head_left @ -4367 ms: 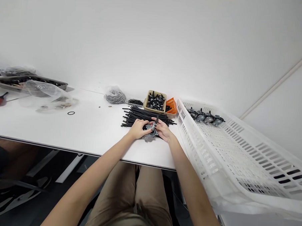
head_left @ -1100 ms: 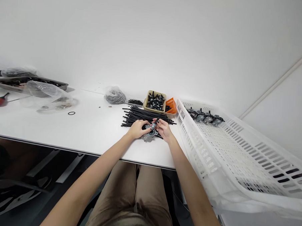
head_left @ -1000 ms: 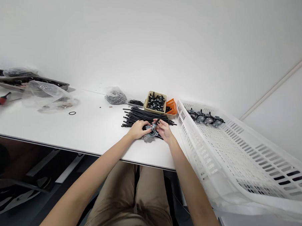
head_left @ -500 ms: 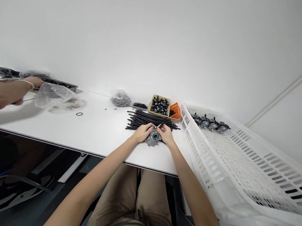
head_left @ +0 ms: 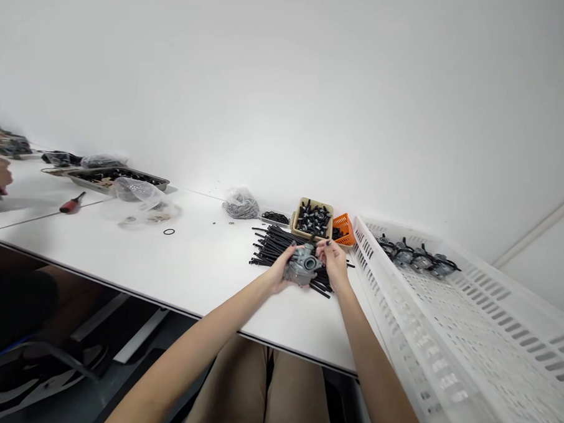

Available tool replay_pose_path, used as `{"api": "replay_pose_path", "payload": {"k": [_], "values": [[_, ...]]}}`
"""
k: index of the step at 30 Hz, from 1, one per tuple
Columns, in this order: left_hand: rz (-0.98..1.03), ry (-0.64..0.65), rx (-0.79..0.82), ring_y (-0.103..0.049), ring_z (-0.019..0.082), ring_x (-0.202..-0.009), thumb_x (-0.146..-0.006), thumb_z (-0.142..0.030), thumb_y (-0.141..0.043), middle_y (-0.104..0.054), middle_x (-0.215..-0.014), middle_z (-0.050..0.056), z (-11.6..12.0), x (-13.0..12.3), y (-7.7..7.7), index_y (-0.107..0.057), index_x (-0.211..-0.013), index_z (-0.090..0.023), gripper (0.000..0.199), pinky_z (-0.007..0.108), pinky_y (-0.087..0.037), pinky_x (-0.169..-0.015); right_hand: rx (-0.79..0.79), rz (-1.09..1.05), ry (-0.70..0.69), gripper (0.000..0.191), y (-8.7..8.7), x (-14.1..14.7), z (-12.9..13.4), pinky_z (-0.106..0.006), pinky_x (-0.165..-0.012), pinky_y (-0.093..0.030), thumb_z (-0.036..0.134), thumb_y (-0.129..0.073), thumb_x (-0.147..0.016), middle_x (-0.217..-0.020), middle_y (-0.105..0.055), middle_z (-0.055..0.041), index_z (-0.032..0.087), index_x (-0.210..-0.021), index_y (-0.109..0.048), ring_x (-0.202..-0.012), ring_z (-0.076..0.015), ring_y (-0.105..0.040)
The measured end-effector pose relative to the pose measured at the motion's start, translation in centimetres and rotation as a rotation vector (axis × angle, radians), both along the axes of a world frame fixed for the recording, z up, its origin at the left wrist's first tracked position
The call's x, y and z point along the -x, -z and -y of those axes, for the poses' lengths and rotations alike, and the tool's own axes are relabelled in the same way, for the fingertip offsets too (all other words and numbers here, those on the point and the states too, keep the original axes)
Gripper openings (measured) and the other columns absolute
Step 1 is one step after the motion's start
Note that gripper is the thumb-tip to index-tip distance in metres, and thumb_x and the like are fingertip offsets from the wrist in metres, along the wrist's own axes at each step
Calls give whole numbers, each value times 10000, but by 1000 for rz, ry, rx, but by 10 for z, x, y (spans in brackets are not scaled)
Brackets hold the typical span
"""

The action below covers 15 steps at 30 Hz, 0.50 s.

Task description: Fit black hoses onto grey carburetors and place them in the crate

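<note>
White workbench (head_left: 190, 276) meets a perforated white plastic crate (head_left: 444, 343) on the right. Over a loose pile of black rubber tubes (head_left: 266, 251), a metal carburetor (head_left: 304, 267) sits steady between both hands: the left hand (head_left: 279, 272) wraps its body in a wide, firm hold, while the right hand (head_left: 333, 263) grips its upper end in a narrower pinch.

I log on the white desk (head_left: 181, 275) a loose pile of black tubes (head_left: 271, 248), a tan tray of black fittings (head_left: 313, 219), an orange basket (head_left: 344, 230), a red-handled screwdriver (head_left: 71, 203), a metal tray (head_left: 115, 179), and one black O-ring (head_left: 169, 231).
</note>
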State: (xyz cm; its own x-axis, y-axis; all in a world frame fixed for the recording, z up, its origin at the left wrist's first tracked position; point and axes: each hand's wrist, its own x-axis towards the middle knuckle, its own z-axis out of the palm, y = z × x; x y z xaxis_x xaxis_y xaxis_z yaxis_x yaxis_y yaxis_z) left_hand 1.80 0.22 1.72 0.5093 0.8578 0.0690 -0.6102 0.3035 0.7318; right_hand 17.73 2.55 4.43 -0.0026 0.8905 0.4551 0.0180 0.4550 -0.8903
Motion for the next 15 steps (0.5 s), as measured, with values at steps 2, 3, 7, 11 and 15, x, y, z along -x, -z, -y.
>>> {"api": "replay_pose_path", "payload": {"k": [2, 3, 7, 11, 15], "values": [[49, -204, -13, -708, 269, -725, -841, -598, -480, -714, -919, 107, -4, 6, -8, -496, -1258, -204, 574, 365, -561, -558, -20, 68, 70, 385, 3, 8, -9, -246, -509, -401, 556, -504, -823, -620, -584, -1, 185, -782, -598, -512, -115, -487], [74, -340, -54, -704, 254, -748, -835, -581, -494, -711, -928, 96, -7, 11, -12, -518, -1231, -205, 547, 356, -567, -585, -23, 166, 56, 347, 5, 12, -11, -247, -526, -408, 516, -515, -824, -638, -598, -4, 185, -769, -603, -531, -119, -504], [131, -843, -303, -677, 199, -788, -792, -468, -574, -692, -956, 46, -20, 36, -19, -582, -1121, -225, 409, 300, -573, -637, -104, 731, -30, 152, 20, 36, -6, -272, -631, -441, 343, -610, -802, -738, -651, -14, 199, -778, -654, -672, -153, -585], [162, -1004, -286, -661, 181, -720, -814, -506, -509, -669, -920, 32, -27, 48, -18, -563, -1139, -234, 427, 292, -565, -585, -359, 1100, 95, 108, 33, 56, 7, -322, -760, -464, 291, -678, -787, -884, -653, -54, 216, -866, -680, -875, -208, -595], [117, -1070, -292, -649, 174, -711, -819, -491, -502, -656, -917, 41, -28, 47, -18, -580, -1108, -217, 406, 267, -553, -566, -522, 1158, 92, 82, 39, 63, 11, -331, -791, -471, 200, -599, -834, -896, -654, -70, 209, -871, -671, -873, -207, -583]]}}
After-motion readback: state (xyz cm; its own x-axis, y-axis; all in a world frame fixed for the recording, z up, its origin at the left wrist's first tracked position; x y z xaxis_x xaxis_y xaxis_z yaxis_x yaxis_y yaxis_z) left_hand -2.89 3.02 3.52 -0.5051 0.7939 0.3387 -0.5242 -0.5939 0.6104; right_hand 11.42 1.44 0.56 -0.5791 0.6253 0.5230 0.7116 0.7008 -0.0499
